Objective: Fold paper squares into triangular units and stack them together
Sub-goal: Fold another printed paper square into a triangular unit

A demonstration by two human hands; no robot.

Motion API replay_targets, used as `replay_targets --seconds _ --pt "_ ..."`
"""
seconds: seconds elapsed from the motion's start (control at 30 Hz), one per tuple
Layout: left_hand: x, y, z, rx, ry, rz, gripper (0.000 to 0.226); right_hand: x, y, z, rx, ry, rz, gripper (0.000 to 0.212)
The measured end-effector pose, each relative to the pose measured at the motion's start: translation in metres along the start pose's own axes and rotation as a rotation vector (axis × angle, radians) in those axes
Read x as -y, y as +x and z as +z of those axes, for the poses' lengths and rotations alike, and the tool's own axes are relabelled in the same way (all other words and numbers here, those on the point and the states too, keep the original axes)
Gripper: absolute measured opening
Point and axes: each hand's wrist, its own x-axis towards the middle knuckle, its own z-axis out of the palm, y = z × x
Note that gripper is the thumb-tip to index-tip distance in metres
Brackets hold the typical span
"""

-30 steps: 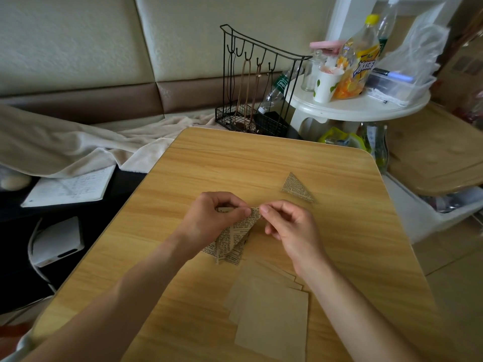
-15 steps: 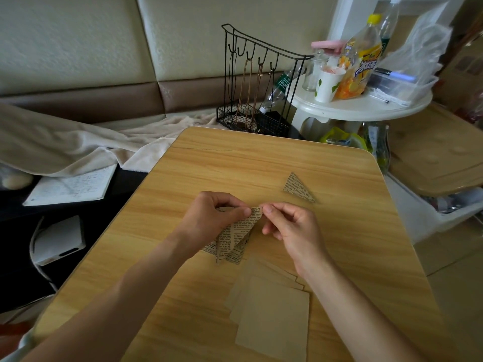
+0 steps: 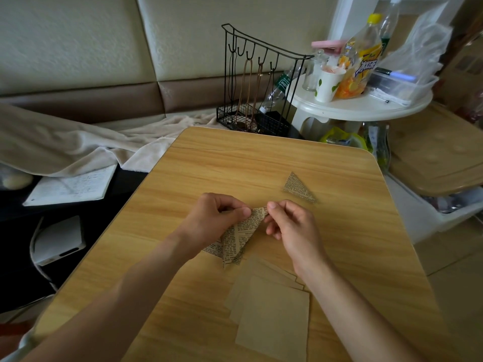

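The left hand [image 3: 214,218] and right hand [image 3: 290,226] both pinch the half-folded newsprint paper [image 3: 241,235]; a finished triangle [image 3: 298,188] lies apart. Plain squares [image 3: 271,314] sit on the table [image 3: 235,165].

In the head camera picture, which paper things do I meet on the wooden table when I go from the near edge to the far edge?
Stack of plain paper squares → newsprint paper being folded, pinched by left hand and right hand → finished folded triangle.
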Motion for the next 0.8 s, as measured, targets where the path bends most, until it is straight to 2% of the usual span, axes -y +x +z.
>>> replay_targets --seconds 0.13,0.27,0.4,0.57,0.8 --pt "0.0004 -0.0011 -0.0014 -0.01 -0.036 -0.012 0.006 -0.0008 0.0005 0.0 0.022 -0.024 -0.011 0.026" --pt "-0.0007 -0.0018 -0.003 -0.007 -0.03 -0.01 0.006 -0.0008 -0.0013 0.0002 0.077 -0.128 -0.05 0.016" --pt "-0.0022 -0.0013 -0.0022 -0.005 -0.023 -0.02 0.006 -0.001 -0.001 -0.0007 0.047 -0.088 -0.063 0.015" --pt "-0.0008 0.0015 -0.0045 -0.085 0.007 -0.066 0.007 -0.0015 0.0014 -0.0018 -0.036 -0.014 -0.032 0.017" --pt "0.0011 0.0009 -0.0047 -0.102 0.012 -0.08 0.006 -0.0029 0.0014 0.0001 -0.047 -0.012 -0.034 0.016"
